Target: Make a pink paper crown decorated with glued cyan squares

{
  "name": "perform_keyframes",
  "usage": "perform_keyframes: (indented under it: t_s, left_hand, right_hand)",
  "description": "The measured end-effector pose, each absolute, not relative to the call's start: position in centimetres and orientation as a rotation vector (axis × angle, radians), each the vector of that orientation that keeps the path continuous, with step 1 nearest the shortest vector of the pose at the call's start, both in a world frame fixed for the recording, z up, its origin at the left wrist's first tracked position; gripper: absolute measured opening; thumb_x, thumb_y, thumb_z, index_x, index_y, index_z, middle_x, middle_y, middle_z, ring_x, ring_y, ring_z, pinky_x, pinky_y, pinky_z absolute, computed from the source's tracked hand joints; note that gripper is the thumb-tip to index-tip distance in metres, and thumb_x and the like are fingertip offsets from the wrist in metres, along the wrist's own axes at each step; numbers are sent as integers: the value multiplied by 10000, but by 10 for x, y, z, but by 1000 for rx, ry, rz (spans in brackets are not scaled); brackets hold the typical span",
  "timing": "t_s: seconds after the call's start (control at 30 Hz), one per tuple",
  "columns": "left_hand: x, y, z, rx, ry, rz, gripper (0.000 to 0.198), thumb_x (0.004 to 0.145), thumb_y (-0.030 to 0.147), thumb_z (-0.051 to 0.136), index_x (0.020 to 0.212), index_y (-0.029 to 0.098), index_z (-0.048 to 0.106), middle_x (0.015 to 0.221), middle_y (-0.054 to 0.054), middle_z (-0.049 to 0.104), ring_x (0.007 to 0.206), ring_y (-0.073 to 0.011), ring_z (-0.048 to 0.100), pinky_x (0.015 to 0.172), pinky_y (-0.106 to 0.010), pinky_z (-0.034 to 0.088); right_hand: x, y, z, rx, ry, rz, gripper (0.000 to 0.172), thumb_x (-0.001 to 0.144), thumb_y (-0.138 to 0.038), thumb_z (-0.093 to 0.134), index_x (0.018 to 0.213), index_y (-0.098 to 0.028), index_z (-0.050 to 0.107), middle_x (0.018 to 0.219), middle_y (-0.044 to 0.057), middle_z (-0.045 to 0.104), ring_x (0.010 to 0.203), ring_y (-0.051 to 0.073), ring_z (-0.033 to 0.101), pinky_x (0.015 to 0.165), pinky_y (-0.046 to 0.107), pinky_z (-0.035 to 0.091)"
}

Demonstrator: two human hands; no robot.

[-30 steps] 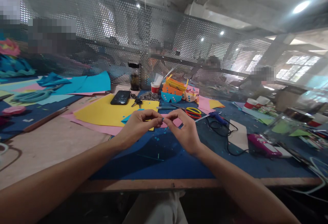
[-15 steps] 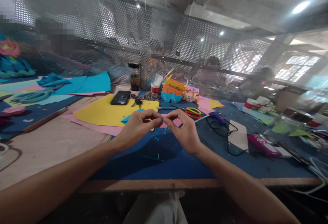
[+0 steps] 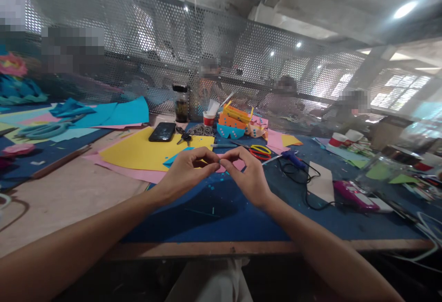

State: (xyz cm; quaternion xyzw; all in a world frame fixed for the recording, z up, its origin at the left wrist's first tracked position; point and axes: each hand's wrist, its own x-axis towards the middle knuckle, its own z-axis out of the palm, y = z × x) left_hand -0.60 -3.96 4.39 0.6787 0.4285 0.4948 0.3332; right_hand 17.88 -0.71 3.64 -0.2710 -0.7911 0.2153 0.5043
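Note:
My left hand (image 3: 189, 167) and my right hand (image 3: 247, 173) meet fingertip to fingertip above the blue table mat (image 3: 207, 226). Each hand is closed in a pinch; whatever lies between the fingertips is too small to make out. Behind the fingers lies a piece of pink paper (image 3: 229, 163), partly covered by them. A blue paper piece (image 3: 170, 161) shows beside my left hand, on a yellow sheet (image 3: 127, 152). Tiny blue paper bits (image 3: 212, 187) are scattered on the mat below the hands.
Scissors (image 3: 259, 152) and a blue glue gun (image 3: 293, 158) with a black cord lie to the right. Behind are a phone (image 3: 162, 132), keys (image 3: 184, 138), a jar (image 3: 181, 104), a paper cup (image 3: 208, 119) and dotted paper crafts (image 3: 235, 122). A perforated metal screen (image 3: 235, 39) stands at the back.
My left thumb and fingertips have shifted very slightly to the right against the right fingertips. The blue speck seen at the fingertips earlier is harder to see.

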Motion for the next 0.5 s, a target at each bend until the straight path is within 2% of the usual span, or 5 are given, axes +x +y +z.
perform_keyframes:
  t_s: [0.5]
  left_hand:
    - [-3, -42, 46, 1769, 1204, 1307, 152, 836, 329, 681, 813, 179, 672, 740, -7, 659, 718, -159, 613, 610, -243, 487]
  right_hand:
    - [179, -5, 34, -636, -1926, 518, 50, 912, -257, 658, 910, -206, 658, 879, 9, 662, 803, 146, 623, 749, 276, 518]
